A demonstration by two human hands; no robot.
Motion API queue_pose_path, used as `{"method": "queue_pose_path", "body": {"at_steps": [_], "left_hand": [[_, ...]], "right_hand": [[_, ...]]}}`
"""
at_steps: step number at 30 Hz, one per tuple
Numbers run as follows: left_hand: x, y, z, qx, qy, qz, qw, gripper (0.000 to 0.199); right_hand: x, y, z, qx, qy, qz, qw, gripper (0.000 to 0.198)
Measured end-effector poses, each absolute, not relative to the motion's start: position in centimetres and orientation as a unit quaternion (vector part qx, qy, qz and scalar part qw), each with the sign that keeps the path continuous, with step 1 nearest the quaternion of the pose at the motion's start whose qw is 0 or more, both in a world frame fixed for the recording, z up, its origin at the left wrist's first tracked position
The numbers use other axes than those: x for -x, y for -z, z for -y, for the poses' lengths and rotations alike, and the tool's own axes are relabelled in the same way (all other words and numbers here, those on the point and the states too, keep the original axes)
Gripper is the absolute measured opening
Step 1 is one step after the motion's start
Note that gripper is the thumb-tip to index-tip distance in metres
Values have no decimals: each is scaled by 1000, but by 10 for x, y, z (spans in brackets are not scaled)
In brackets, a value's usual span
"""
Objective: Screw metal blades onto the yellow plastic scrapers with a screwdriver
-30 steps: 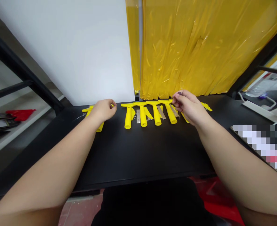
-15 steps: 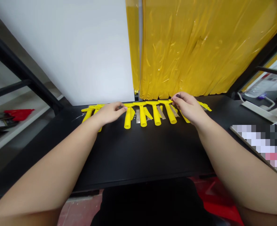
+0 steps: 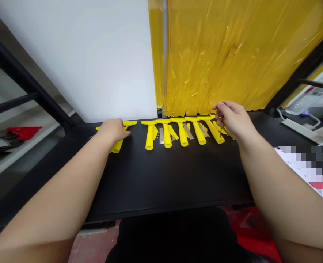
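Note:
Yellow T-shaped scraper handles lie side by side along the back of the black table, one of them a handle (image 3: pixel 183 135) near the middle. My left hand (image 3: pixel 110 130) is closed over a yellow scraper (image 3: pixel 117 146) at the left end; its fingertips are partly hidden. Pinched in my right hand (image 3: pixel 234 118) is a thin dark rod (image 3: pixel 221 129), pointing down beside the right-hand handles. Thin metal blades, such as a blade (image 3: pixel 161 135), lie between the handles with small yellow pieces (image 3: pixel 174 132).
Behind the row stand a white panel (image 3: pixel 95 58) and a yellow plastic sheet (image 3: pixel 219 54). Black frame posts (image 3: pixel 49 113) flank the black table (image 3: pixel 164 179). A red object (image 3: pixel 28 132) sits on the left shelf; papers (image 3: pixel 295 164) lie at right.
My left hand has moved left and closed over a scraper. My right hand has shifted right with the thin dark rod, uncovering another handle.

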State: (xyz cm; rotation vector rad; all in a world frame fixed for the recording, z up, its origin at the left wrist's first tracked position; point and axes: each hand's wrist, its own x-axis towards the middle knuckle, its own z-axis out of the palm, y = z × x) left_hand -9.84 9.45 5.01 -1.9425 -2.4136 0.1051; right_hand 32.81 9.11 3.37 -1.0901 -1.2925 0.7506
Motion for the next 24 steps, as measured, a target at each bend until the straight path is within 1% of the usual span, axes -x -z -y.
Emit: {"method": "queue_pose_path", "body": {"at_steps": [5, 9, 12, 13, 15, 17, 18, 21, 24], "left_hand": [[102, -51, -94, 619, 2, 785, 28, 55], [99, -67, -84, 605, 94, 788, 66, 62], [86, -78, -70, 669, 187, 717, 63, 56], [80, -80, -65, 709, 214, 671, 38, 55], [67, -80, -54, 792, 232, 561, -58, 54], [53, -77, -45, 848, 196, 462, -168, 50], [46, -74, -40, 865, 170, 425, -207, 47], [26, -64, -31, 898, 113, 340, -256, 37], [14, -54, -27, 909, 68, 296, -286, 40]], "right_hand": [[-330, -31, -94, 481, -292, 570, 599, 40], [-332, -34, -94, 473, -221, 568, 636, 39], [-327, -39, -87, 440, -224, 549, 674, 39], [-324, -41, -84, 424, -241, 545, 682, 40], [-315, -44, -75, 397, -277, 553, 678, 44], [-306, -46, -64, 392, -298, 580, 649, 48], [-301, -46, -58, 394, -305, 595, 631, 51], [-289, -44, -45, 372, -342, 647, 571, 53], [-282, -39, -39, 333, -375, 700, 508, 49]]}}
